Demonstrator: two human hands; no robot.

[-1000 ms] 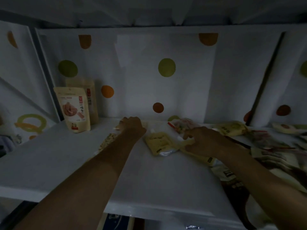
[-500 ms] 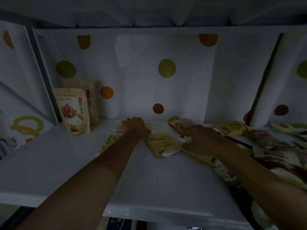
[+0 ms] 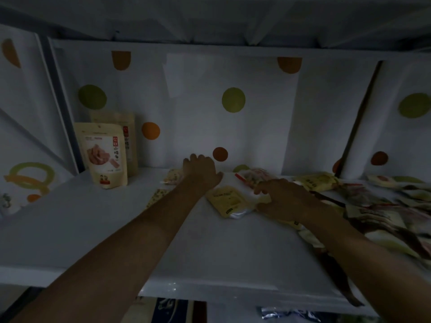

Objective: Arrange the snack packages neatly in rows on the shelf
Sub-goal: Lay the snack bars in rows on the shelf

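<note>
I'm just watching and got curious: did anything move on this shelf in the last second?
The left hand reached slightly farther back and right, toward the back wall. The right hand edged a little left, staying at the yellow packet; grips are too dark to judge. The standing pouches and the pile of packets on the right stayed put.

Both bare forearms reached forward, palms down. The left hand (image 3: pixel 201 174) lay further ahead, its fingertips bent down beyond the knuckles and out of sight, thumb spread rightward. The right hand (image 3: pixel 281 199) sat nearer, fingers (image 3: pixel 261 188) curled leftward, thumb just below them.
</note>
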